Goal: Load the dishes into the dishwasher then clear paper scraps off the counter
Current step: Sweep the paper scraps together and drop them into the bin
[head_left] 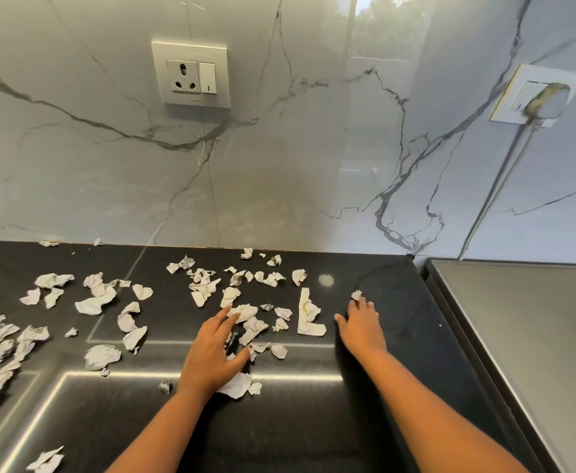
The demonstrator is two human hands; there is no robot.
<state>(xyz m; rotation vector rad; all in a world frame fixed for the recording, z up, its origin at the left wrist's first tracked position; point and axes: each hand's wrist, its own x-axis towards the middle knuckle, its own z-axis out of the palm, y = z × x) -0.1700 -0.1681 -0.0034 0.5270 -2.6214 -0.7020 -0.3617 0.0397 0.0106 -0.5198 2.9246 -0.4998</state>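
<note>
Dozens of paper scraps [99, 302] litter the counter [314, 421]; left hand [216, 349] spread flat over some, right hand [361, 324] flat beside the L-shaped strip [308, 315] (long axis toward the wall [279, 172]), neither grasping anything.

Left hand [211, 353] hides part of 1 scrap [237, 387], perhaps more.

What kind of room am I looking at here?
Most likely a home kitchen: a dark polished counter littered with paper scraps, a marble-look backsplash and a wall socket above it.
</note>
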